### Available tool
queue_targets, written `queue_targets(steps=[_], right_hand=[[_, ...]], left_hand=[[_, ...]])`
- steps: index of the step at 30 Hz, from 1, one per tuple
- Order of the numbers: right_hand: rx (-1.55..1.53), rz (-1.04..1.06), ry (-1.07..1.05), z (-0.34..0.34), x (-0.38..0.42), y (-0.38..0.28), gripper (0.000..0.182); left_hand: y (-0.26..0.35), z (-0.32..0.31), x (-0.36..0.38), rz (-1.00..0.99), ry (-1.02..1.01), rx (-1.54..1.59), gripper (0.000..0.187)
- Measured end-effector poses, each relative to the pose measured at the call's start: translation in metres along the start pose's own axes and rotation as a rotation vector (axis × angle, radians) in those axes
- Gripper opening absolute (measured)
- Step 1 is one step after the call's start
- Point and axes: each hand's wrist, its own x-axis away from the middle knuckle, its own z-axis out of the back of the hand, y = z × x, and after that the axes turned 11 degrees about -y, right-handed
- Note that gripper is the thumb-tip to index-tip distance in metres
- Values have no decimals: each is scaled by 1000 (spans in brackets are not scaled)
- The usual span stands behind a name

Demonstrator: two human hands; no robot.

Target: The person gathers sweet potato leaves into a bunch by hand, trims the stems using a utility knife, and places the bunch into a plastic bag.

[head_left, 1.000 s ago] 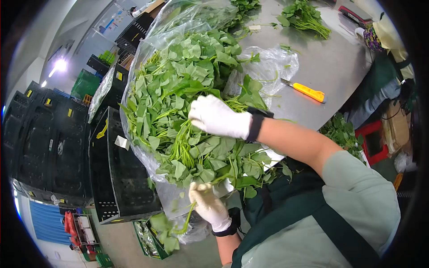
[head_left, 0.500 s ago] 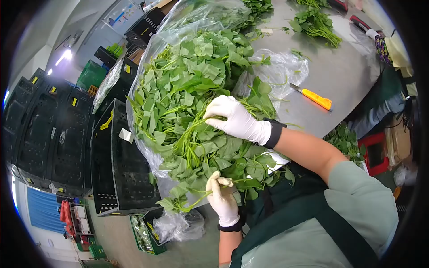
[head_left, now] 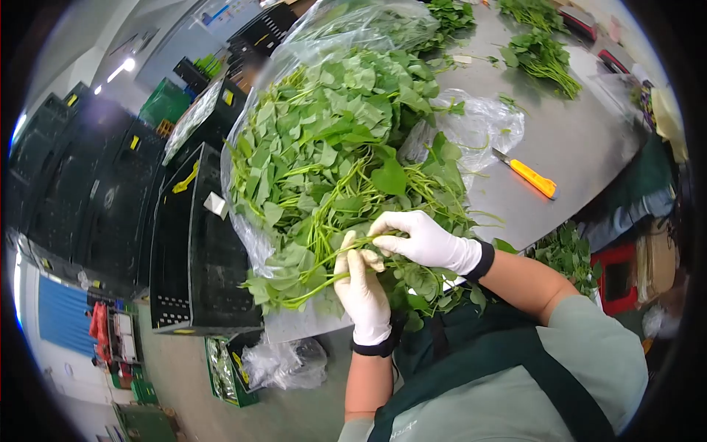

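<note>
A big heap of leafy greens point(head_left: 324, 132) with long thin stems lies in a clear plastic bag point(head_left: 239, 166) on the metal table. Both my hands wear white gloves and meet at the heap's near edge. My left hand point(head_left: 361, 283) is closed around a few green stems point(head_left: 317, 287), whose leaves point away to the left. Close beside it, my right hand point(head_left: 423, 239) pinches a stem at the fingertips, thumb against forefinger. A yellow utility knife point(head_left: 532, 177) rests on the table to the right, its blade showing.
Small bunches of greens point(head_left: 543, 60) lie at the table's far side, near a crumpled clear bag point(head_left: 482, 121). Black crates point(head_left: 213, 258) stand along the left. On the floor is a green crate point(head_left: 224, 372) beside crumpled plastic point(head_left: 287, 361). A red container point(head_left: 615, 276) stands at right.
My right hand has come down from the heap to beside my left hand. My left hand has risen slightly, still holding stems. The whole view has shifted a little.
</note>
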Motion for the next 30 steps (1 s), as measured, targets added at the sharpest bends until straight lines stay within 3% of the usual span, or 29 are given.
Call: queue_targets(steps=[12,14,16,17,20,22,24,26,30], right_hand=[[-81,28,-51,-10,16,13,20],[-94,-38,-88,-11,18,9,20],[89,95,-22,-14,21,15,19],[37,44,-73,-16,22,13,21],[265,170,17,-24,21,26,27],[129,108,-1,-23,27,15,28],[181,111,17,-20,33,11,29],[221,110,34,-17,40,16,30],[661,53,42,13,58,40,35]], left_hand=[[-2,6,16,53,-16,-43,27],[3,0,16,152,70,-105,23],[-2,-3,18,141,113,-136,22],[-5,-3,19,128,56,-160,24],[-8,8,24,150,-9,-239,23],[-9,0,25,124,51,-271,25],[-13,-2,27,131,40,-276,24],[-19,5,32,1,137,-268,25],[5,32,31,-65,276,-75,18]])
